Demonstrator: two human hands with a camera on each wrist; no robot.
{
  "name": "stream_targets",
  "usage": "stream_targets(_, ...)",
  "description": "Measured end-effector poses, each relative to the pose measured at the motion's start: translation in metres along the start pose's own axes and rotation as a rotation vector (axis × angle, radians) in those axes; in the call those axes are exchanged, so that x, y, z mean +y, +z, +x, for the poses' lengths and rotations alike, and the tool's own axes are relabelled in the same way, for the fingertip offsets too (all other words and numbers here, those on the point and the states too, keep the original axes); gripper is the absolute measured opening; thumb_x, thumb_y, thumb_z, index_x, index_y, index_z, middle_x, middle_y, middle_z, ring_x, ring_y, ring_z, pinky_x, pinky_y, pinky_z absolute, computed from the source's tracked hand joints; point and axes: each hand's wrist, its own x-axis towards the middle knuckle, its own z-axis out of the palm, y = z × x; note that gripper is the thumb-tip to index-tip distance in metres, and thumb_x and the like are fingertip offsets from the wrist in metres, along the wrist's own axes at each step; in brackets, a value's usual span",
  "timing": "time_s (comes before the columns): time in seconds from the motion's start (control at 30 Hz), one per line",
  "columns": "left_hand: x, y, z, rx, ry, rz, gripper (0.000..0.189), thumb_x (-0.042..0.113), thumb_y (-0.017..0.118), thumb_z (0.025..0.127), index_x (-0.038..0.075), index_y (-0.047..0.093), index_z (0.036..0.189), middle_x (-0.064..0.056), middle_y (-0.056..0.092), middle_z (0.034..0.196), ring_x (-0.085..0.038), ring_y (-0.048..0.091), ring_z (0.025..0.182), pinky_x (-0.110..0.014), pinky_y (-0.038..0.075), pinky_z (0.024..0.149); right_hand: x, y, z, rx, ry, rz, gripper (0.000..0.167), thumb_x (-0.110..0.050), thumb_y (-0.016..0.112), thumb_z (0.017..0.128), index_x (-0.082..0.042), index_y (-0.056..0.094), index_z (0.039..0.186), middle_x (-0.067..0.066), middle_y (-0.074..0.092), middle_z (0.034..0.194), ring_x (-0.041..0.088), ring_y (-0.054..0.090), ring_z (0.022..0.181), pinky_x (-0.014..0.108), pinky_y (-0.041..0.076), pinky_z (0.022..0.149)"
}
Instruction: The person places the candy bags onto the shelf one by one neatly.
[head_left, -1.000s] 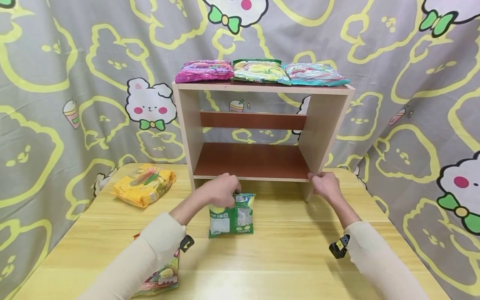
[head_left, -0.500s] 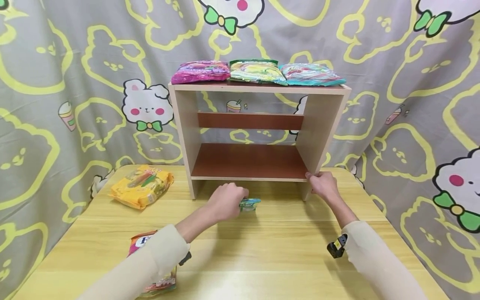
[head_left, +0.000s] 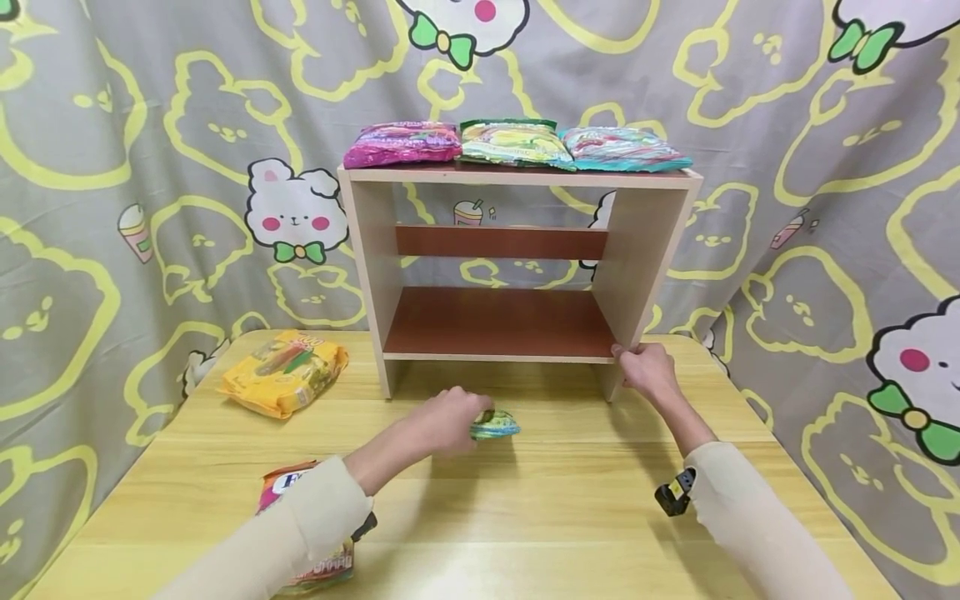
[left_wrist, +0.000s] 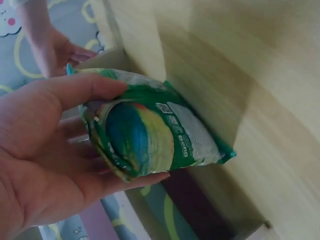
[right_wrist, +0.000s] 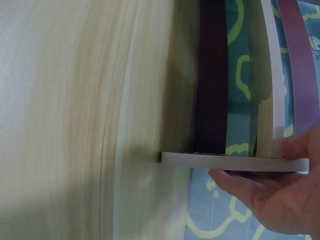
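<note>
A red bag (head_left: 326, 568) is on the desk (head_left: 555, 517), lower left; mid-picture, the left grip (head_left: 448, 421) pinches a green bag (head_left: 495, 427). Behind, a yellow bag (head_left: 285, 375) lies at the left, and the right grip (head_left: 647, 368) pinches the side of the shelf (head_left: 498, 321) at the right. On its top sit a pink bag (head_left: 405, 144), lime bag (head_left: 517, 145) and blue bag (head_left: 628, 149), so three are up and three are not; all look closed, hiding what's inside.

"Where could a hand pass at the shelf (head_left: 375, 250)?"
"Through its front, above or below its middle board (head_left: 498, 321); a bar (head_left: 501, 242) crosses the back of its upper opening."
"What stands in the way?"
"The left hand (head_left: 442, 423), with a green bag (head_left: 495, 426), is before its lower gap. The right hand (head_left: 647, 367) grips its right side panel (head_left: 643, 250). Three bags (head_left: 516, 145) sit side by side on its top."
</note>
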Motion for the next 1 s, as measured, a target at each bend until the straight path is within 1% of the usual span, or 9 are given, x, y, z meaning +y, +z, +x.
stream_targets(0.1,0.002,0.006,-0.005,-0.07,-0.014,0.027,0.06,0.004,0.08,0.077,0.008,0.062,0.134,-0.004,0.067,0.1,-0.014,0.057,0.081,-0.027,0.05,0.065,0.0,0.0,0.0,0.006,-0.003,0.002,0.049,-0.04,0.05,0.102,0.003,0.073,0.111,0.024,0.072,0.108,0.036,0.074,0.087,0.028,0.048,0.064)
stream_targets(0.2,0.005,0.013,-0.01,-0.11,-0.022,0.067,0.069,0.005,0.081,0.074,0.01,0.058,0.139,-0.006,0.068,0.108,-0.016,0.059,0.09,-0.029,0.053,0.068,-0.001,0.0,0.0,0.008,-0.009,0.002,0.05,-0.04,0.05,0.102,0.003,0.073,0.11,0.023,0.073,0.105,0.036,0.074,0.085,0.028,0.048,0.063)
stream_targets(0.4,0.01,0.024,-0.017,-0.152,-0.013,0.133,0.078,0.005,0.086,0.07,0.011,0.057,0.142,-0.008,0.07,0.111,-0.019,0.063,0.095,-0.028,0.055,0.065,-0.002,0.0,-0.001,0.011,-0.006,-0.002,0.05,-0.041,0.051,0.101,0.004,0.074,0.108,0.024,0.072,0.108,0.034,0.075,0.084,0.028,0.048,0.064)
stream_targets(0.53,0.009,0.027,-0.019,-0.171,-0.003,0.13,0.079,0.014,0.092,0.07,0.012,0.058,0.141,-0.008,0.071,0.116,-0.02,0.066,0.1,-0.031,0.06,0.074,-0.002,0.0,-0.001,0.016,-0.009,-0.003,0.05,-0.041,0.051,0.101,0.003,0.074,0.103,0.025,0.073,0.109,0.034,0.075,0.084,0.029,0.048,0.064)
stream_targets(0.57,0.009,0.027,-0.018,-0.177,-0.004,0.123,0.079,0.017,0.092,0.07,0.012,0.059,0.141,-0.007,0.071,0.118,-0.02,0.067,0.098,-0.032,0.06,0.075,-0.001,0.0,-0.001,0.018,-0.01,-0.004,0.05,-0.04,0.051,0.101,0.003,0.074,0.102,0.025,0.072,0.109,0.034,0.075,0.084,0.029,0.048,0.064)
stream_targets(0.67,0.008,0.026,-0.018,-0.194,0.0,0.111,0.074,0.025,0.092,0.074,0.012,0.061,0.14,-0.006,0.07,0.127,-0.021,0.068,0.106,-0.037,0.06,0.088,0.0,0.0,-0.001,0.016,-0.01,-0.009,0.05,-0.041,0.05,0.102,0.003,0.073,0.098,0.026,0.071,0.113,0.035,0.075,0.085,0.029,0.048,0.064)
stream_targets(0.8,0.007,0.025,-0.016,-0.21,-0.007,0.099,0.067,0.029,0.088,0.079,0.014,0.062,0.139,-0.004,0.068,0.133,-0.025,0.066,0.117,-0.043,0.057,0.097,0.001,0.0,-0.001,0.006,-0.007,-0.009,0.05,-0.041,0.048,0.102,0.004,0.072,0.102,0.028,0.069,0.118,0.036,0.075,0.088,0.029,0.049,0.065)
stream_targets(0.9,0.005,0.024,-0.014,-0.217,-0.002,0.088,0.062,0.03,0.085,0.082,0.015,0.063,0.138,-0.001,0.069,0.13,-0.025,0.065,0.119,-0.043,0.055,0.101,0.001,0.0,-0.001,0.007,-0.007,-0.002,0.051,-0.04,0.048,0.102,0.004,0.073,0.108,0.029,0.069,0.119,0.037,0.075,0.089,0.029,0.049,0.066)
stream_targets(1.0,0.001,0.021,-0.01,-0.208,0.011,0.066,0.048,0.028,0.079,0.087,0.015,0.067,0.132,0.0,0.071,0.126,-0.024,0.066,0.116,-0.042,0.054,0.102,0.001,0.0,-0.001,0.011,-0.009,-0.004,0.051,-0.041,0.049,0.102,0.004,0.073,0.11,0.028,0.07,0.118,0.036,0.075,0.087,0.029,0.049,0.066)
